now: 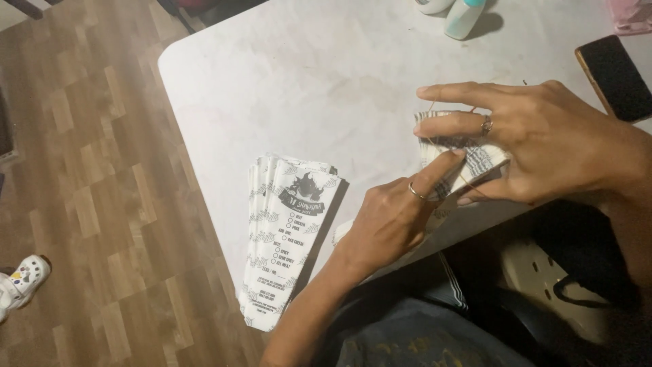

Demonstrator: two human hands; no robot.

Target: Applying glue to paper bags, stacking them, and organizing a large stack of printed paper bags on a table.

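Note:
My right hand [543, 139] lies over a small bundle of white printed paper sleeves [475, 163] near the table's front edge, fingers spread across its top. A thin rubber band runs around the bundle and over these fingers. My left hand [394, 217] reaches in from below, its forefinger pressing the bundle's near left side. Both hands wear a ring. To the left, a fanned stack of long white printed paper sleeves [288, 238] lies flat, overhanging the table edge.
The white table [305, 88] has a rounded corner at the far left. A dark phone [614, 75] lies at the right edge, a pale bottle [464, 17] at the back. Wood floor spreads to the left, with a white shoe [24, 278].

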